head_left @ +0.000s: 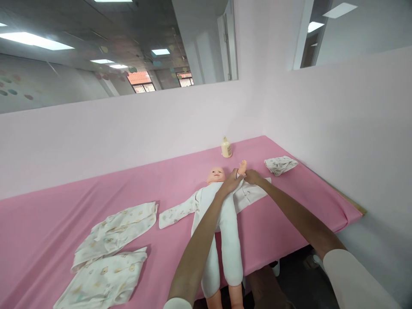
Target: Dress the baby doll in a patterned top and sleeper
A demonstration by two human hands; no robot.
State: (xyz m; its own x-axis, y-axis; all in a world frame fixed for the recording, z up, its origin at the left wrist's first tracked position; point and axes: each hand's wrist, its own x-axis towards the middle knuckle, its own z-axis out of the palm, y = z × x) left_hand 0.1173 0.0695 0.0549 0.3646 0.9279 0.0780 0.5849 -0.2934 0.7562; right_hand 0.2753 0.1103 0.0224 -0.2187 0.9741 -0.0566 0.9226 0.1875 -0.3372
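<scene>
The right sleeve [357, 279] is plain off-white and short, its hem curving round the arm. Of the left sleeve [178, 304], only a pale, rounded edge shows. The forearms [296, 214], left hand [231, 182] and right hand [252, 177] are bare.

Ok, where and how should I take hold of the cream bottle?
Grip the cream bottle around its wide body, below the narrow top, probably best from the right with the right hand. It stands upright, with the wall behind, the doll's head at its near left and the doll's hand at its near right, so pass over that.
</scene>
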